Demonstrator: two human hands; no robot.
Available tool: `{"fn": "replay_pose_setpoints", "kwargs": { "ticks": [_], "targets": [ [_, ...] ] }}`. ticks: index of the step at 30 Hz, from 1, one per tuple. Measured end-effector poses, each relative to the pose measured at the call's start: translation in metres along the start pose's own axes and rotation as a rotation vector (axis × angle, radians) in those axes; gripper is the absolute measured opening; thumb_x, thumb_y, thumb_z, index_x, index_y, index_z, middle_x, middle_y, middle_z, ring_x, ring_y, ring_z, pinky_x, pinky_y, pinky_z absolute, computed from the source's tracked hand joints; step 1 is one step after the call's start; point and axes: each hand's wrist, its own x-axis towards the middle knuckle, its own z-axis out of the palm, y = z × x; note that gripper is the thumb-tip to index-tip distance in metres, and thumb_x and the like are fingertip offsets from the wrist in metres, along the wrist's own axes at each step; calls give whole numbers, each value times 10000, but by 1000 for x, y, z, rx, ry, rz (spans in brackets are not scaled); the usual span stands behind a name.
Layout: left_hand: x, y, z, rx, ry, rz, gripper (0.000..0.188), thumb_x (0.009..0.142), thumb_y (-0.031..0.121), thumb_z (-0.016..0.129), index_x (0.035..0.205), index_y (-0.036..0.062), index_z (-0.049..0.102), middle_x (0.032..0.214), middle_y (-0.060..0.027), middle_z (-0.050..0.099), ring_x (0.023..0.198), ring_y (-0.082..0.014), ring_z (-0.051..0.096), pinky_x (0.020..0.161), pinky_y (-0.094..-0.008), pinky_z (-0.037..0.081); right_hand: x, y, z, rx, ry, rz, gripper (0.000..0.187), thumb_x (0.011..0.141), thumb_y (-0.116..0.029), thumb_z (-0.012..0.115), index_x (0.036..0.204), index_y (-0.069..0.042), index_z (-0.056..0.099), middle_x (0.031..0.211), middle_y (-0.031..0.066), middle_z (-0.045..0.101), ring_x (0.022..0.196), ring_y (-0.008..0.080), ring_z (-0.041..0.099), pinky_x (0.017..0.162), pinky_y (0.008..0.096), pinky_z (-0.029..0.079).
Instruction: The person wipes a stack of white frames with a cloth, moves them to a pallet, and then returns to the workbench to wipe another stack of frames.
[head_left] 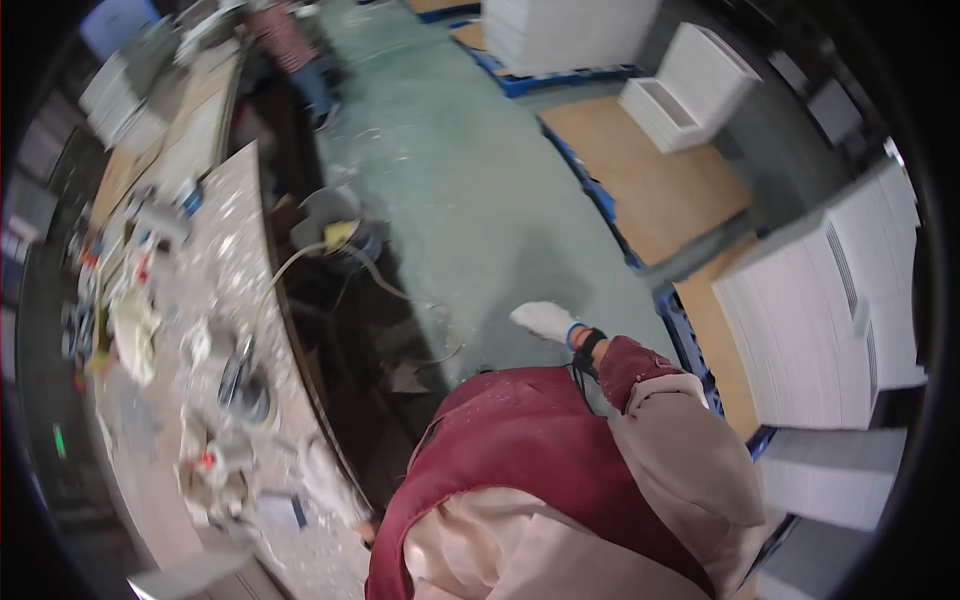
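Observation:
My right hand wears a white glove with a blue cuff and a dark wrist strap. It is stretched out in front of me over the green floor, with fingers that look extended and nothing in them. The arm's sleeve is dark red and pale pink, and a dark red apron covers my chest. My left hand is hidden under my body near the edge of the workbench. The picture is blurred by motion.
The dusty, cluttered workbench runs along the left, with rags, tools and a round dark object on it. A grey bucket and a pale hose sit beside it. Stacks of white panels on blue pallets fill the right. Another person stands far off.

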Motion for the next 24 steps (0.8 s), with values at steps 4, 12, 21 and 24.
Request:
{"fn": "replay_pose_setpoints", "kwargs": {
  "ticks": [4, 12, 21, 24],
  "targets": [
    [86, 97, 132, 439, -656, 681, 585, 886, 436, 581, 1238, -30, 541, 1202, -219, 596, 1122, -358, 562, 963, -400, 437, -32, 95, -13, 907, 383, 663, 182, 919, -255, 513, 897, -89, 585, 731, 19, 562, 610, 158, 547, 549, 293, 448],
    [171, 165, 389, 738, -1088, 792, 619, 861, 537, 554, 1221, 34, 569, 1107, -200, 639, 1053, -367, 591, 887, -443, 467, -68, 136, -7, 1639, 540, 499, 328, 905, -421, 581, 985, -106, 539, 783, -18, 521, 698, 93, 539, 562, 239, 444],
    [306, 210, 595, 1089, -1140, 569, 652, 811, 594, 546, 1202, 76, 600, 1116, -214, 633, 1062, -394, 583, 884, -453, 465, 95, 299, -151, 1615, 505, 792, 411, 914, -444, 563, 1070, -64, 561, 901, 50, 574, 757, 160, 586, 655, 288, 497],
    [305, 308, 673, 1350, -1105, 505, 641, 815, 607, 533, 1207, 105, 603, 1140, -187, 636, 1093, -375, 577, 905, -444, 454, 128, 343, -224, 1506, 617, 713, 412, 924, -445, 544, 1083, -65, 563, 929, 56, 592, 788, 178, 604, 670, 307, 506]
  ]
}}
